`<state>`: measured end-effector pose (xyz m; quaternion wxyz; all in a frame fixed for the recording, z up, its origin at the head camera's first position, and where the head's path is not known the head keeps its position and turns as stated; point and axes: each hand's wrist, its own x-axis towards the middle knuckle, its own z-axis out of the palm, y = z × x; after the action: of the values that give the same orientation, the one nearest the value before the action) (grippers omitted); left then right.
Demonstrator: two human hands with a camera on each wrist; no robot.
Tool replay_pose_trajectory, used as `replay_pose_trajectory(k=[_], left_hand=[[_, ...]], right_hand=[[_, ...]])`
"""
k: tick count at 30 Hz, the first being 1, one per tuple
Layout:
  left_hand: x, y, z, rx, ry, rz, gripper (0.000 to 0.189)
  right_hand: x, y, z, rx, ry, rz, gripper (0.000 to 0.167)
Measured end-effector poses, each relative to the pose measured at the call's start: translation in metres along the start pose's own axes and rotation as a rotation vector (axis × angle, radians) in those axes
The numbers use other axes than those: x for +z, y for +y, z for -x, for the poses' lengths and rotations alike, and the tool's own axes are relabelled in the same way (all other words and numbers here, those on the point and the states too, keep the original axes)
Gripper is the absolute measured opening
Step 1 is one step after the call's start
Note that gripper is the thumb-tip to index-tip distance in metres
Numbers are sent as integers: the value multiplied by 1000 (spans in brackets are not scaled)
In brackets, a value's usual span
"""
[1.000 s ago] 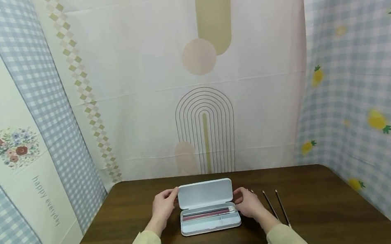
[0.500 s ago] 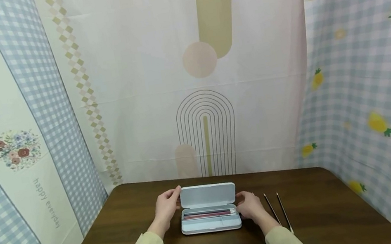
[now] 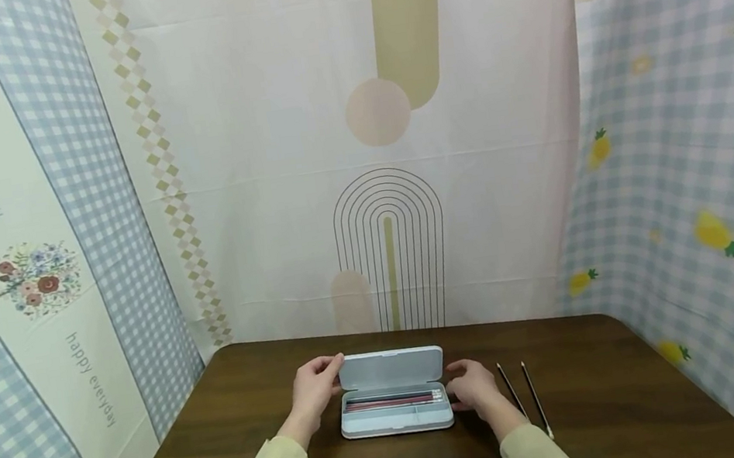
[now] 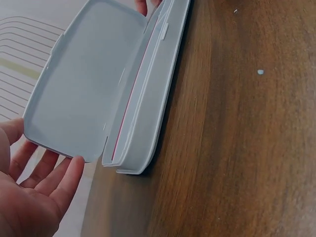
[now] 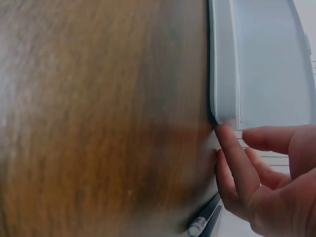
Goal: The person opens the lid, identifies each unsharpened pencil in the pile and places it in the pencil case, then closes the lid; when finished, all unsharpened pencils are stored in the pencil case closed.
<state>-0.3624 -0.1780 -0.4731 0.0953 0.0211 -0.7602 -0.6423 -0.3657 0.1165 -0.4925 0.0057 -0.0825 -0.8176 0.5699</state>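
A pale blue-grey pencil case (image 3: pixel 397 420) lies on the table with its lid (image 3: pixel 390 367) raised. Several pencils (image 3: pixel 391 401) lie side by side in its back compartment; the front compartments show bare. My left hand (image 3: pixel 315 393) holds the lid's left end, thumb at the upper corner and fingers behind the edge, as the left wrist view shows. At the case's right end is my right hand (image 3: pixel 471 386), fingers loosely bent. In the right wrist view its index fingertip (image 5: pixel 224 132) is right at the case's lower corner, with the thumb apart.
Two dark pencils (image 3: pixel 535 397) lie on the brown wooden table (image 3: pixel 616 397) just right of my right hand. A small pale speck (image 4: pixel 260 72) shows on the wood. Patterned cloths (image 3: pixel 245 160) hang behind the table and at both sides.
The lid has tilted a little and looks shallower in the head view, my left hand staying on it. My right fingers have eased slightly away from the case's right end.
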Motion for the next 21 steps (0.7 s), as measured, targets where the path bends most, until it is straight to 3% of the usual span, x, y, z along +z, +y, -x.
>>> replay_pose_trajectory(k=[7, 12, 17, 21], left_hand=[[1, 1, -3, 7, -28, 20, 41], [-2, -1, -4, 16, -46, 56, 41], [-6, -5, -2, 34, -85, 76, 40], [-9, -7, 1, 58, -113, 25, 36]], right_hand=[[-6, 0, 0, 27, -89, -112, 42], [-11, -5, 3, 26, -168, -146, 61], [-12, -5, 2, 31, -195, -154, 77], [-13, -4, 2, 28, -213, -146, 90]])
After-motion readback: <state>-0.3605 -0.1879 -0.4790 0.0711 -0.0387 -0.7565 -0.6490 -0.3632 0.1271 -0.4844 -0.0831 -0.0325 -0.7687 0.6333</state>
